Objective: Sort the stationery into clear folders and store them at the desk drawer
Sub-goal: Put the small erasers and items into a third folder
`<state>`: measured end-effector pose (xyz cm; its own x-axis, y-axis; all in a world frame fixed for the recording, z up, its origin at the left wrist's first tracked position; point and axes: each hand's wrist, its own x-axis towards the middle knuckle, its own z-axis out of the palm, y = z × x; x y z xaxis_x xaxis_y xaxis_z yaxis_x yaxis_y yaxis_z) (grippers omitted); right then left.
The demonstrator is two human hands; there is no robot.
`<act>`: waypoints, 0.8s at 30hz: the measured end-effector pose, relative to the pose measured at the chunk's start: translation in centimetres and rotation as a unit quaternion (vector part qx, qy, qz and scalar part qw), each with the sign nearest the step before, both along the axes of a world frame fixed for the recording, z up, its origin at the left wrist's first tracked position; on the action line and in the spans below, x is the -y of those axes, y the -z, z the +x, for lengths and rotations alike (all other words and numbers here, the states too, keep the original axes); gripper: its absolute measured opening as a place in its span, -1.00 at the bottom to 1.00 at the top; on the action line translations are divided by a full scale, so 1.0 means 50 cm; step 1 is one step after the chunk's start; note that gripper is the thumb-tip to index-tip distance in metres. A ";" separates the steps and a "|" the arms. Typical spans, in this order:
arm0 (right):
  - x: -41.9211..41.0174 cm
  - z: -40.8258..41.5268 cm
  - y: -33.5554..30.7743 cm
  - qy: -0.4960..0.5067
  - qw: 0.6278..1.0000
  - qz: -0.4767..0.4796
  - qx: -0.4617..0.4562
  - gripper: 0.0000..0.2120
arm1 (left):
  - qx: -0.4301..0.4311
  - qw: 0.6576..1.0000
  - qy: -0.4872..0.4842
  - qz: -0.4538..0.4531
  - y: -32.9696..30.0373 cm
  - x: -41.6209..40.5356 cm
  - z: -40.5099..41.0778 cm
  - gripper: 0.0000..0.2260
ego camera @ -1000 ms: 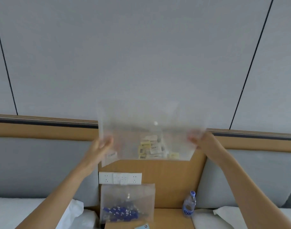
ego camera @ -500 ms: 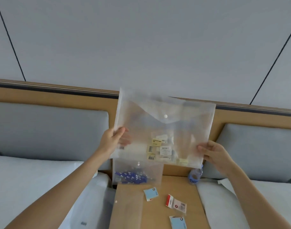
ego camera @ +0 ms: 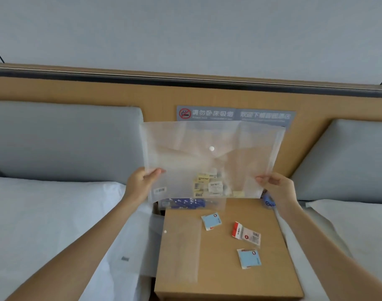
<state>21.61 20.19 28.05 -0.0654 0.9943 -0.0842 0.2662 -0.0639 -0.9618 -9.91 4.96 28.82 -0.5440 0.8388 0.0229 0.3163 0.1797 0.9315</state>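
Head view. The left hand point(ego camera: 140, 183) and the right hand point(ego camera: 277, 187) hold a clear folder point(ego camera: 211, 157) upright above the wooden desk point(ego camera: 229, 279), each pinching one lower side edge, thumb in front and the other fingers behind the plastic. Small yellow and white labelled packets point(ego camera: 209, 185) lie heaped at the folder's bottom, between the two sets of fingers; its flap appears fastened at the white snap point(ego camera: 211, 148). Just below the fingers, a second folder with blue items point(ego camera: 185, 203) stands at the back of the desk. A third, seemingly empty folder point(ego camera: 179, 246) lies flat on the desk, nearer the left hand. Three packets lie loose: two blue ones point(ego camera: 211, 221) point(ego camera: 249, 258) and a red-and-white one point(ego camera: 246, 235), below the right hand. Judged progress: two groups sorted; three loose packets unsorted; no folder stored, and no drawer visible.
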 end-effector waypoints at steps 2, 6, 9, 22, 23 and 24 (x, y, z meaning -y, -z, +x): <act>-0.013 -0.016 0.043 -0.007 1.000 -0.004 0.026 -0.87 | -0.072 0.995 -0.005 -0.063 0.033 0.000 -0.013 -0.75; -0.030 -0.040 0.115 -0.009 0.998 -0.007 0.066 -0.93 | -0.129 0.975 0.000 -0.182 0.105 0.009 -0.030 -0.67; -0.040 -0.045 0.165 -0.006 0.997 -0.018 0.070 -0.90 | -0.171 0.960 0.000 -0.220 0.150 -0.003 -0.035 -0.72; -0.113 -0.031 0.356 -0.069 0.986 -0.038 0.145 -0.93 | -0.082 0.979 -0.051 -0.178 0.357 -0.058 -0.040 -0.72; -0.121 -0.039 0.371 -0.075 0.985 -0.035 0.148 -0.94 | -0.076 0.980 -0.060 -0.171 0.375 -0.060 -0.043 -0.73; -0.127 -0.048 0.388 -0.081 0.984 -0.031 0.153 -0.94 | -0.069 0.981 -0.072 -0.163 0.392 -0.062 -0.047 -0.75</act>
<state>19.22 26.54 8.66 -0.1852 0.9651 -0.1849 0.5536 -0.0529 -0.8311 -12.26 8.06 9.22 -0.6680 0.7285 -0.1522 0.3857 0.5138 0.7663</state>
